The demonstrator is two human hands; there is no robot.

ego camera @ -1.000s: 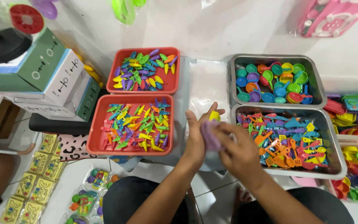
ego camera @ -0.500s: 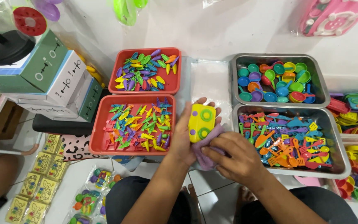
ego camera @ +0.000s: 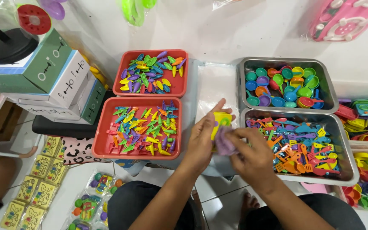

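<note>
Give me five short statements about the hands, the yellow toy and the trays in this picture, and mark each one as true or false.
1. The left hand holds a yellow toy piece. True.
2. The right hand is inside the metal tray of small bowls. False: it is in front of the trays, pressing a purple piece against the yellow toy piece.
3. Two red trays lie to the left of the hands. True.
4. The red trays hold toy spoons and forks. False: they hold small pointed pieces of many colours; the utensils lie in the nearer metal tray.
5. Both hands are empty. False: each holds a piece.
</note>
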